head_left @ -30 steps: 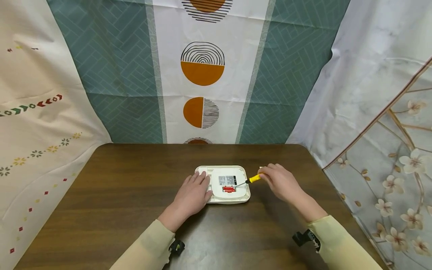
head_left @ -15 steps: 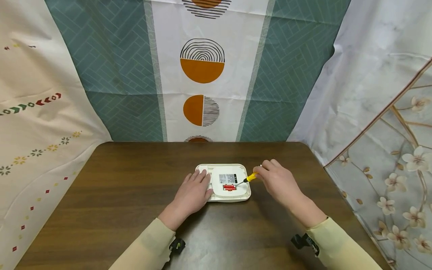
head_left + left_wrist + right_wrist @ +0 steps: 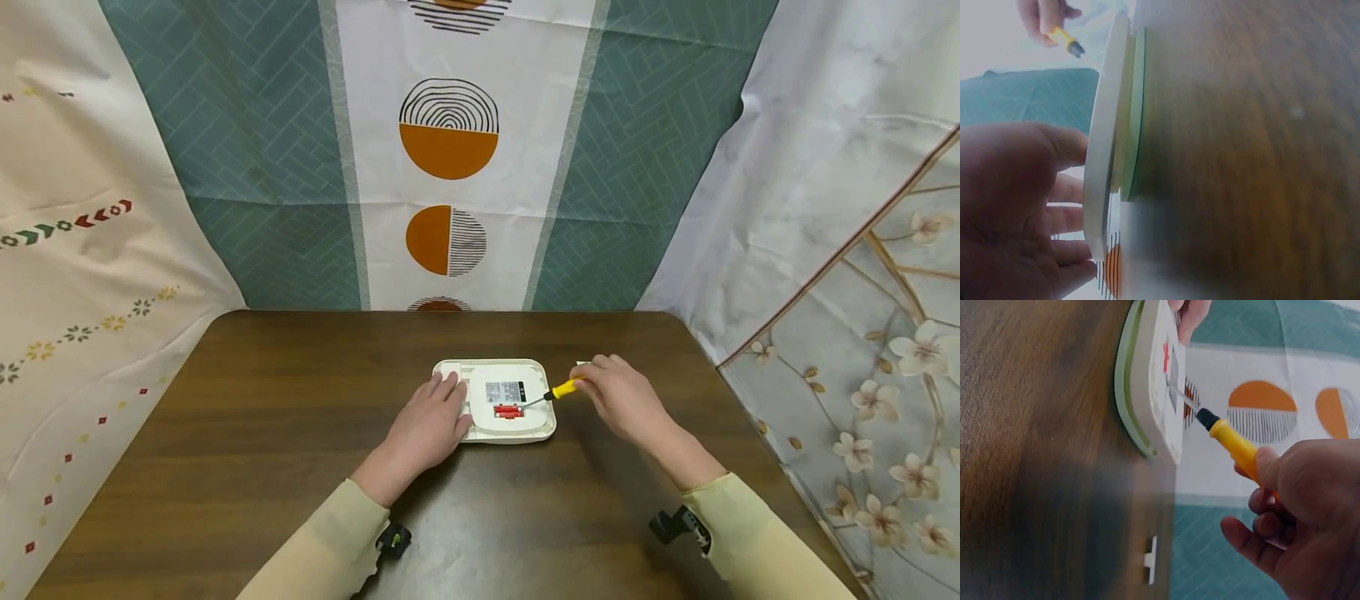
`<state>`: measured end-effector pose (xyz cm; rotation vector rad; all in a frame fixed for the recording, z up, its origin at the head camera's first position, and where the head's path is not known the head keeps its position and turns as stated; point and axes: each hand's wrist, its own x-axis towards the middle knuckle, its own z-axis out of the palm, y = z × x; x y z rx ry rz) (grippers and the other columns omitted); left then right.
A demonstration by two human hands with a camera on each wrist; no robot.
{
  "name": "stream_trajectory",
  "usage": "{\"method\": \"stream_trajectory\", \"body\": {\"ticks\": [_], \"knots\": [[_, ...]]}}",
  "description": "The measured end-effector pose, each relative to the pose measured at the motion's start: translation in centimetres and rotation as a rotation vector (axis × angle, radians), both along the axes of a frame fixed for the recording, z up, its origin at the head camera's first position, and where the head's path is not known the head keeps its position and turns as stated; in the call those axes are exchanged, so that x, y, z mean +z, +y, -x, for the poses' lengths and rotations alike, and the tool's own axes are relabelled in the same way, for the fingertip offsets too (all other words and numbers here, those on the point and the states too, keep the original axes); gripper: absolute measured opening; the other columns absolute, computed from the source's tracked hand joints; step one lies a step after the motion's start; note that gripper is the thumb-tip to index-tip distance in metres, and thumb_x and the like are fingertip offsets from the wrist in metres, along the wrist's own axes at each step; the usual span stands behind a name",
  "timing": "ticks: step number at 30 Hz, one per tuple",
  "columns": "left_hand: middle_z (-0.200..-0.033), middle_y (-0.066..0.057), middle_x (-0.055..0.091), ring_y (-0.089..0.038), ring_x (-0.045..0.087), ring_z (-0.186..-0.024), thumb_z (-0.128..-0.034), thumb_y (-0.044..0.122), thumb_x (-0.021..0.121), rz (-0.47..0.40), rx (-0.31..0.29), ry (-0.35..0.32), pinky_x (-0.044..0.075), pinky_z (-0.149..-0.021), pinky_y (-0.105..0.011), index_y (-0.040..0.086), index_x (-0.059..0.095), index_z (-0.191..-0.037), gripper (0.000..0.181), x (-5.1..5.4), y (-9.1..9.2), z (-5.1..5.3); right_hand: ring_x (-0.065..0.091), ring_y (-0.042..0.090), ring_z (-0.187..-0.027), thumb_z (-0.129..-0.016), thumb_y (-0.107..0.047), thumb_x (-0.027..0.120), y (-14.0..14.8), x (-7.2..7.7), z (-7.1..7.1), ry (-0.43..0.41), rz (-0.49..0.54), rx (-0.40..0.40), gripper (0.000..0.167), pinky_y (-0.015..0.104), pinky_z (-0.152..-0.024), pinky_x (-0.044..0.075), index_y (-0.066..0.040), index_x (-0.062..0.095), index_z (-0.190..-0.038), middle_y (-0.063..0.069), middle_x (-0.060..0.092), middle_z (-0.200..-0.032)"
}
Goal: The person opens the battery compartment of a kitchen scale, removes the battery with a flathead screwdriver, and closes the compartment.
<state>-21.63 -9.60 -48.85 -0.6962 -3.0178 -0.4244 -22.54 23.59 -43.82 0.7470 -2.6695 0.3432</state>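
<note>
A white, rounded flat device point(image 3: 534, 427) lies on the table with a printed label point(image 3: 504, 392) and red batteries point(image 3: 508, 412) showing in a recess. My left hand point(image 3: 429, 421) rests on its left end, fingers extended over the surface; the left wrist view shows the thumb and fingers along its edge. My right hand point(image 3: 621, 398) grips a yellow-handled screwdriver point(image 3: 1235, 445) with a black collar. Its metal shaft slants down to the left, and the tip is at the right end of the batteries. Whether the tip touches a battery is too small to tell.
A small white T-shaped piece point(image 3: 1151, 560), perhaps a battery cover, lies on the brown wooden table point(image 3: 300, 467) near my right hand. A green layer point(image 3: 1138, 119) shows under the device. Patterned cloth point(image 3: 285, 150) hangs behind the table and on both sides.
The screwdriver shifts slightly and changes its angle a little while its tip stays by the batteries. My left hand stays on the device. The head view tilts slightly.
</note>
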Motion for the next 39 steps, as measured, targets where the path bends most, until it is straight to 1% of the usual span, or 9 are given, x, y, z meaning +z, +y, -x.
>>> {"method": "stream_trajectory", "body": {"ticks": [2, 5, 8, 17, 21, 24, 31, 35, 39], "knots": [[-0.171, -0.023, 0.043, -0.045, 0.034, -0.161, -0.1127, 0.036, 0.064, 0.001, 0.0, 0.0, 0.029, -0.131, -0.056, -0.001, 0.052, -0.162, 0.063, 0.0, 0.0, 0.0, 0.06, 0.025, -0.086, -0.104, -0.01, 0.077, 0.5, -0.2, 0.3, -0.056, 0.034, -0.01, 0.004, 0.045, -0.077, 0.054, -0.011, 0.079, -0.106, -0.003, 0.067, -0.091], [-0.171, -0.022, 0.043, -0.045, 0.034, -0.161, -0.113, 0.036, 0.064, 0.002, -0.002, 0.002, 0.029, -0.131, -0.055, -0.001, 0.052, -0.162, 0.062, -0.1, 0.1, 0.0, 0.062, 0.024, -0.088, -0.106, -0.012, 0.074, 1.2, -0.5, 0.4, -0.132, 0.074, -0.038, 0.005, 0.048, -0.08, 0.054, -0.012, 0.08, -0.106, -0.004, 0.069, -0.092], [-0.171, -0.022, 0.043, -0.045, 0.035, -0.161, -0.1131, 0.036, 0.064, 0.0, -0.005, -0.005, 0.029, -0.131, -0.055, -0.001, 0.052, -0.162, 0.062, -0.1, 0.2, 0.0, 0.064, 0.024, -0.09, -0.107, -0.013, 0.073, 1.6, -0.8, 0.4, -0.186, 0.095, -0.059, 0.007, 0.049, -0.083, 0.055, -0.012, 0.08, -0.106, -0.006, 0.071, -0.094], [-0.17, -0.023, 0.044, -0.045, 0.035, -0.161, -0.1131, 0.035, 0.064, -0.003, -0.008, 0.0, 0.029, -0.13, -0.056, -0.001, 0.053, -0.162, 0.062, 0.0, 0.1, -0.2, 0.066, 0.029, -0.097, -0.111, -0.019, 0.068, 2.1, -1.2, 0.2, -0.239, 0.094, -0.114, 0.012, 0.054, -0.087, 0.055, -0.013, 0.079, -0.11, -0.001, 0.075, -0.102], [-0.17, -0.024, 0.044, -0.046, 0.035, -0.16, -0.113, 0.035, 0.064, -0.004, -0.011, -0.001, 0.029, -0.13, -0.056, -0.002, 0.053, -0.161, 0.062, 0.0, 0.0, -0.2, 0.066, 0.028, -0.098, -0.112, -0.019, 0.067, 2.3, -1.2, 0.1, -0.255, 0.079, -0.134, 0.012, 0.054, -0.088, 0.055, -0.014, 0.078, -0.111, -0.001, 0.074, -0.104], [-0.17, -0.023, 0.044, -0.045, 0.035, -0.161, -0.1129, 0.035, 0.064, -0.003, -0.007, -0.004, 0.029, -0.131, -0.056, -0.002, 0.053, -0.161, 0.062, 0.0, 0.0, -0.2, 0.065, 0.027, -0.097, -0.112, -0.019, 0.068, 2.4, -1.2, 0.1, -0.242, 0.084, -0.12, 0.012, 0.053, -0.086, 0.055, -0.014, 0.079, -0.111, -0.002, 0.073, -0.103], [-0.171, -0.023, 0.044, -0.045, 0.035, -0.161, -0.1127, 0.035, 0.064, -0.003, -0.002, -0.007, 0.029, -0.13, -0.056, -0.001, 0.053, -0.162, 0.062, 0.0, 0.0, -0.2, 0.06, 0.02, -0.089, -0.108, -0.018, 0.074, 2.3, -0.8, -0.5, -0.152, 0.092, -0.09, 0.008, 0.046, -0.076, 0.052, -0.017, 0.081, -0.112, -0.008, 0.066, -0.094], [-0.171, -0.023, 0.043, -0.045, 0.034, -0.161, -0.1129, 0.035, 0.064, 0.0, -0.003, -0.005, 0.029, -0.131, -0.056, -0.001, 0.053, -0.162, 0.062, 0.0, -0.1, -0.1, 0.056, 0.018, -0.087, -0.104, -0.015, 0.078, 2.3, -0.5, -1.0, -0.108, 0.079, -0.073, 0.008, 0.042, -0.073, 0.051, -0.018, 0.081, -0.111, -0.008, 0.065, -0.093], [-0.171, -0.023, 0.043, -0.045, 0.034, -0.161, -0.113, 0.036, 0.064, 0.003, -0.001, -0.01, 0.029, -0.131, -0.055, -0.001, 0.052, -0.162, 0.063, 0.1, -0.1, -0.1, 0.055, 0.018, -0.085, -0.102, -0.012, 0.08, 1.9, -0.1, -1.3, -0.047, 0.05, -0.034, 0.011, 0.041, -0.07, 0.05, -0.018, 0.081, -0.112, -0.008, 0.063, -0.092]]}}
